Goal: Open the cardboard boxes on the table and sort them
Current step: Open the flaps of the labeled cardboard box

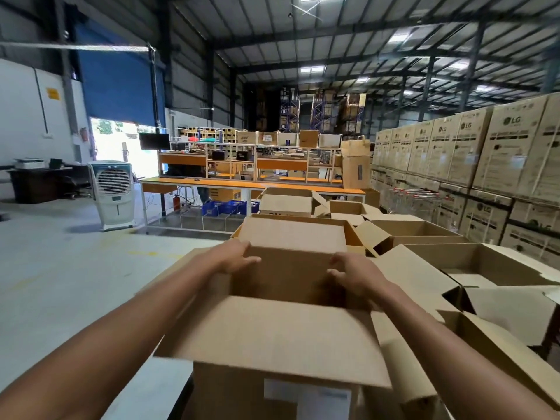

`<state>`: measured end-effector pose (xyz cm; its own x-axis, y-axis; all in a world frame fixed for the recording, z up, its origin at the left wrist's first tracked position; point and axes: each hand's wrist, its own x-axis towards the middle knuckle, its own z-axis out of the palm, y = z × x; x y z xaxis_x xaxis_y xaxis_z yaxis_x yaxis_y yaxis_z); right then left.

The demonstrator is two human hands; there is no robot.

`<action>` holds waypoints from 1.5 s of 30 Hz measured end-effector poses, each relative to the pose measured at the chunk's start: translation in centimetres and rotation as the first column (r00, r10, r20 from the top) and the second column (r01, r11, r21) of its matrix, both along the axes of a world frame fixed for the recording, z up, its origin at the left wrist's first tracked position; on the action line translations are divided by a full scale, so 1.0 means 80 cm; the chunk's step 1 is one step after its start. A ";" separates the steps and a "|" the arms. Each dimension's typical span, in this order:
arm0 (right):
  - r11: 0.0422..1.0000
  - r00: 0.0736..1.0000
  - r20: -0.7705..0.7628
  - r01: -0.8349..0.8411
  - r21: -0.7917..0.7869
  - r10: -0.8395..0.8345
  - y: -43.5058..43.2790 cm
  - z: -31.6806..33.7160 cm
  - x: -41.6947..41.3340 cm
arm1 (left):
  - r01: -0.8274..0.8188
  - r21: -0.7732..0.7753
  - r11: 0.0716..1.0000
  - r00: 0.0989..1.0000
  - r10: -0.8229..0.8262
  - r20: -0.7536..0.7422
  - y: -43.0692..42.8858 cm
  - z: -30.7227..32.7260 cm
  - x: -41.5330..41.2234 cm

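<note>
Nearest, the near flap [272,338] of the box [288,277] in hand is folded out toward the camera, with a white label [306,398] on the front wall below it; both forearms reach over it into the open mouth. The left hand [235,256] lies at the far left corner, fingers fairly straight against the far wall where the far flap [294,234] stands up; the right hand [353,272] is by the right wall with fingers loosely curled, and blur hides whether it grips cardboard or nothing.

The step looks like spreading this box fully open; next, I judge, the far flap must be pressed back, then two opposite walls gripped firmly so the box can be lifted to its group.

Room for that is tight: opened boxes [485,268] crowd the right side, their flaps splayed just beside this one and likely to snag it; on the left the boxes end and the floor drops away; the table itself is almost wholly hidden. Further opened boxes [288,203] sit behind; beyond them stands an orange bench [242,185] with blue crates [224,207] beneath, an air cooler [112,192] on the floor at left, and a trolley [418,197] before tall stacks of printed cartons [500,153] at right.
</note>
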<state>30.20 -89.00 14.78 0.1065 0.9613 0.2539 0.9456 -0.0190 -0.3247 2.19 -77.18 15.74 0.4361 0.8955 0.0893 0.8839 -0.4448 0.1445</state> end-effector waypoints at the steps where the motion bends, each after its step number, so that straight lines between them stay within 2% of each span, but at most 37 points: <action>1: 1.000 1.000 0.022 0.001 -0.017 -0.001 0.017 0.002 0.007 | -0.004 0.011 1.000 1.000 0.005 -0.025 0.016 0.002 0.008; 7: 0.994 0.986 0.168 0.024 -0.102 -0.006 0.120 0.006 0.050 | -0.043 0.009 0.999 0.988 0.044 -0.149 0.112 -0.006 0.051; 11: 0.966 0.980 0.198 0.060 -0.251 -0.009 0.156 -0.018 0.068 | -0.113 -0.092 0.989 0.969 0.089 -0.231 0.147 -0.036 0.060; 13: 0.959 0.979 0.200 0.083 -0.270 -0.028 0.166 -0.036 0.073 | -0.145 -0.095 0.985 0.958 0.116 -0.264 0.149 -0.052 0.066; 18: 0.960 0.988 0.144 0.089 -0.266 -0.051 0.178 -0.048 0.081 | -0.147 -0.079 0.986 0.963 0.125 -0.240 0.143 -0.055 0.068; 24: 0.956 0.981 0.189 0.086 -0.280 -0.032 0.164 -0.038 0.069 | -0.159 -0.071 0.985 0.962 0.139 -0.235 0.138 -0.055 0.058; 28: 0.980 0.989 0.144 0.058 -0.192 -0.030 0.147 -0.018 0.044 | -0.129 -0.045 0.991 0.986 0.124 -0.110 0.126 -0.041 0.044; 36: 0.996 0.997 0.036 -0.073 0.051 0.071 0.064 0.052 -0.078 | 0.006 0.186 0.983 0.987 -0.035 0.155 0.024 0.017 -0.030; 41: 0.967 0.978 -0.131 -0.128 0.222 0.160 -0.020 0.072 -0.183 | 0.000 0.291 0.957 0.952 -0.089 0.291 -0.064 0.028 -0.115; 45: 0.910 0.937 -0.224 -0.170 0.378 0.267 -0.073 0.049 -0.267 | -0.040 0.323 0.945 0.910 -0.099 0.403 -0.134 0.007 -0.197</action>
<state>8.87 -94.88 18.68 0.0140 0.8234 0.5673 0.7907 0.3382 -0.5103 -13.54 -87.89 16.31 0.3241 0.7756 0.5417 0.7623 -0.5532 0.3360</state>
